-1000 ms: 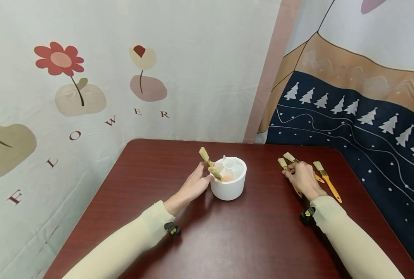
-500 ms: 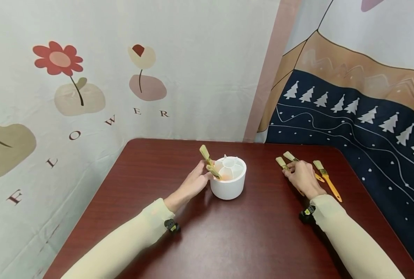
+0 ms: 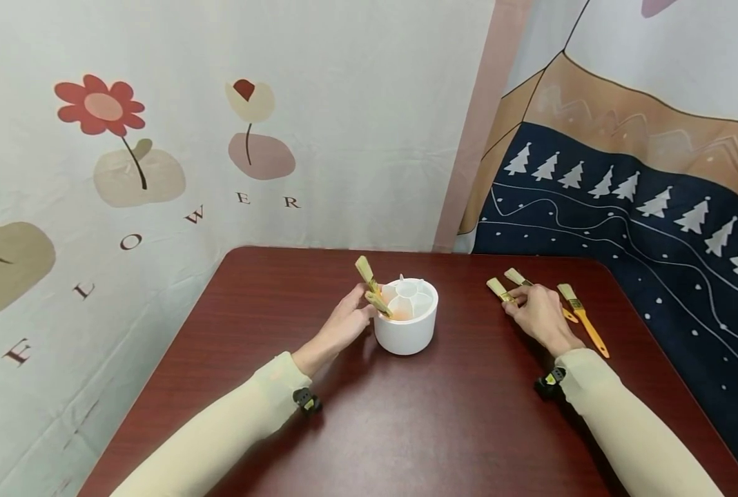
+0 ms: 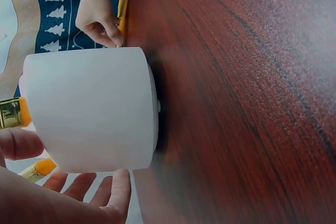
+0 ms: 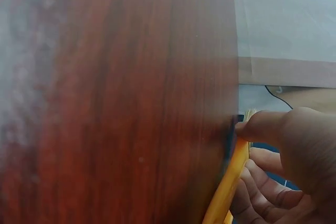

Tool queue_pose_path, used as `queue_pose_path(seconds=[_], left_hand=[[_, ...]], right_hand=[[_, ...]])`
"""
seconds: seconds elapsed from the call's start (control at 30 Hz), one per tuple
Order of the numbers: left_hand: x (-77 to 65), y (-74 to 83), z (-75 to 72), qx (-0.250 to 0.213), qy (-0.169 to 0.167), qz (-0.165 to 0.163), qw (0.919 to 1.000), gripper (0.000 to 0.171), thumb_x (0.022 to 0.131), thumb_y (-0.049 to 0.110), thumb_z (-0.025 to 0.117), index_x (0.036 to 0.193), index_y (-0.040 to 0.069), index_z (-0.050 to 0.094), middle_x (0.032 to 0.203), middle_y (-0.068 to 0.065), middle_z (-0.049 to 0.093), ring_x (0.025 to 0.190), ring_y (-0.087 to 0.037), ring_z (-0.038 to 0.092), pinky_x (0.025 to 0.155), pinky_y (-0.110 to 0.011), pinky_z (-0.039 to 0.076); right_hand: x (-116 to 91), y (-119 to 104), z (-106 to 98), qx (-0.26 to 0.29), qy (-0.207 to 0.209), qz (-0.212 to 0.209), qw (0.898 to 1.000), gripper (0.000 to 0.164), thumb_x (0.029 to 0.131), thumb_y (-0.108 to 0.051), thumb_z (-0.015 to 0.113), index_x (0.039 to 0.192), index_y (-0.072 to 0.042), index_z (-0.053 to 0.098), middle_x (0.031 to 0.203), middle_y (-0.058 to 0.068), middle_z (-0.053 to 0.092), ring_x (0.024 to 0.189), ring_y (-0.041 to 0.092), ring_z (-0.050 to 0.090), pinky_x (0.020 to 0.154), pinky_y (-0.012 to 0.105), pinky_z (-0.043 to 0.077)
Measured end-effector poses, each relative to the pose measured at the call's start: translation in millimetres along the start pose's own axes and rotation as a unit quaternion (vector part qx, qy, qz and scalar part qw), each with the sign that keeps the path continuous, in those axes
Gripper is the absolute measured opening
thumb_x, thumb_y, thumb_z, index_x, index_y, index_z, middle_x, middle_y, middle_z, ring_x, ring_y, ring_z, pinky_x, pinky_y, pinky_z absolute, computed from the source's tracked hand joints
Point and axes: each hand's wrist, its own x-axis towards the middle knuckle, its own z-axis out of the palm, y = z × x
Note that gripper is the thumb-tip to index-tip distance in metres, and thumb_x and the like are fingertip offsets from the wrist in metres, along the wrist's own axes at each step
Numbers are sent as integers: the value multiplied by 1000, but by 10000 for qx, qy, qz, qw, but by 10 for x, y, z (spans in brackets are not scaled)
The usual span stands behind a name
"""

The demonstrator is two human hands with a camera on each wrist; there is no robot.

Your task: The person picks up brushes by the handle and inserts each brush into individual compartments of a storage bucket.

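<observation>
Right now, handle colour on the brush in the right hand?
Yellow-orange handle; best in right wrist view.

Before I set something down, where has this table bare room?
Bare: the table before the white pot, between the sleeves; the strip between pot and held brush; the stretch left of the left hand. Crowded: the right side, where the right hand pinches that brush beside two loose brushes, and the pot's left side, with left hand and two more brushes.
</observation>
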Motion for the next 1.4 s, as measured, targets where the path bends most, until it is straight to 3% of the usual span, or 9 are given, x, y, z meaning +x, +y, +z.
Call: queue_pose_path(seconds=[0.17,0.3,0.53,0.8,1.1,1.4], left_hand=[[-16,11,-6,-177,129,73,9997,56,105,10,58,160,5,60,163,-20,67,141,-36,69,112,-51,59],[-74,52,0,-153,319,77,9993,60,101,8,58,161,1,57,158,-23,69,142,-39,69,117,-53,57],[-272,136,66,451,499,-37,9977,65,98,18,73,160,6,55,154,-22,74,146,-39,72,115,-57,61],[-426,140,230,700,908,30,9934,72,95,36,91,148,5,54,146,-17,68,132,-35,73,116,-53,57],[-434,180,389,637,1215,58,9905,81,92,49,96,142,4,52,144,-18,64,134,-37,68,114,-50,55],[-412,179,399,749,1281,-54,9889,74,93,54,92,136,6,55,139,-17,64,130,-40,69,109,-52,56]], right_hand=[[-36,-17,-10,54,113,-53,9999,31,103,-19,88,124,3,85,109,22,84,96,35,74,81,42,55],[-77,-49,-35,100,238,-76,9996,30,102,-18,88,122,4,84,111,24,79,93,32,70,81,37,50],[-132,-142,-73,187,610,-259,9976,28,100,-15,89,120,4,84,109,23,78,90,31,74,86,41,52],[-187,-313,-99,320,890,-459,9945,32,98,-12,91,123,6,83,108,23,79,88,30,75,84,41,55],[-261,-500,-157,486,1061,-645,9911,30,98,-14,93,122,1,84,107,19,79,86,27,78,78,28,56],[-330,-688,-182,622,1200,-931,9864,27,98,-14,93,120,-2,84,105,16,79,85,25,78,77,20,56]])
